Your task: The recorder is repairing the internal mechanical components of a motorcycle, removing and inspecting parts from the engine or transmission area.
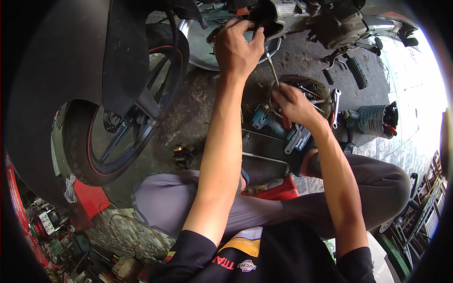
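My left hand (239,49) reaches up to the underside of a motorcycle. Its fingers and thumb close around the edge of a dark hollow part (266,21) beside the silver engine casing. What the fingertips press on inside is hidden. Lower and to the right, my right hand (296,104) is closed on a slim metal tool (272,68). The tool's pale shaft points up toward the dark part, its tip apart from my left hand. Something red (286,121) shows just below the right hand, in line with the shaft. A round metal basin (200,59) lies behind my left wrist.
A round tray (325,89) of tools sits behind my right hand, beside a combination wrench (336,109). Closer in are a teal power drill (265,120), a bent metal bar (269,157) and a red container (283,189). The motorcycle's wheel (78,141) stands left; a blue can (372,121) stands right.
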The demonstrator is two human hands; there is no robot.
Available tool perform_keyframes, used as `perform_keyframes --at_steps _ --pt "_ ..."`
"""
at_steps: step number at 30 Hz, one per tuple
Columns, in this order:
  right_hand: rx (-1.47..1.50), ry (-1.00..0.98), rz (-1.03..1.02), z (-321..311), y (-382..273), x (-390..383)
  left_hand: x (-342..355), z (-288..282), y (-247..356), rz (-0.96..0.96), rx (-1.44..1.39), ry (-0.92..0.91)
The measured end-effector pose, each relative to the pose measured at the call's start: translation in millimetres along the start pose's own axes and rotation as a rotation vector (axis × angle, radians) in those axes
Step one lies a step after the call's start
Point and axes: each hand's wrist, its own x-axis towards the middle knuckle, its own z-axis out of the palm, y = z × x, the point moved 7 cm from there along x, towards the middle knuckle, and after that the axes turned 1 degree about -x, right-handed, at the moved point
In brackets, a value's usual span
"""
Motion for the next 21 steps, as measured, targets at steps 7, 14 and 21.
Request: perform_keyframes --at_steps 7,14,21 --pt "0.102 0.513 -0.241 -39.1 -46.0 5.4 0.9 -2.3 11.2 0.025 -0.004 0.054" --pt "0.072 0.569 -0.24 -50.4 -54.8 15.3 2.7 -1.0 9.3 -0.045 -0.032 -0.011" --pt "-0.014 0.631 -0.251 -58.2 -60.2 19.6 9.0 -0.2 26.8 0.099 0.035 0.073"
